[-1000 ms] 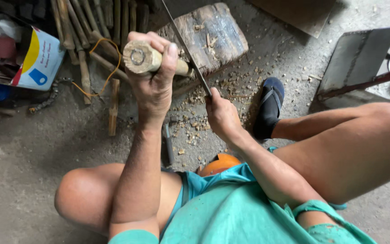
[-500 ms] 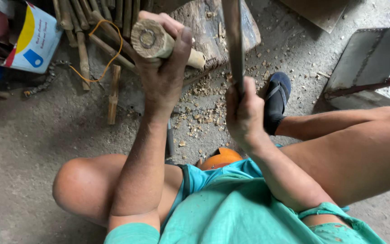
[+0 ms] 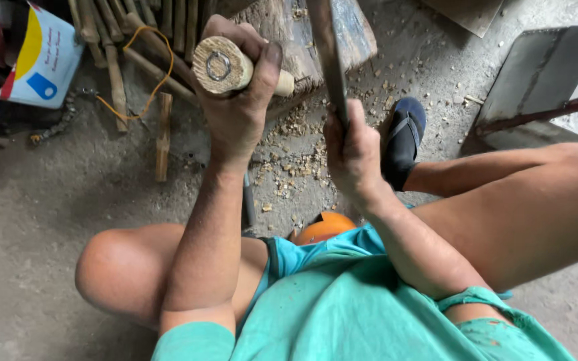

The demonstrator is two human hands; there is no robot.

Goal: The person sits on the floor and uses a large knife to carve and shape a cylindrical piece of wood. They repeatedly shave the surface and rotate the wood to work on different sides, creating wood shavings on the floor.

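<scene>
Since the earlier frames, the long metal blade is being raised more upright and is being held closer to the wooden piece; the wooden piece is being kept at about the same height above the floor; the view is being brought nearer. The left hand is being wrapped around the wooden piece, a short round length of wood with a ring marked on its cut end; its fingers are being closed tightly on it, the thumb pressed along the side; a paler, thinner end is being shown past the fist, towards the chopping block. The right hand is being clenched around the lower end of the blade, fingers closed on it; the blade is being pointed up past the top edge of the view, just beside the wooden piece, and whether the two are touching cannot be told. The chopping block is being seen behind both hands, resting on the floor; wood chips are being scattered on the floor below it. A row of sticks is lying on the floor near the top left corner, beside a cardboard box; a dark sandal is being worn on the foot right of the blade; an orange object is lying between the legs.
</scene>
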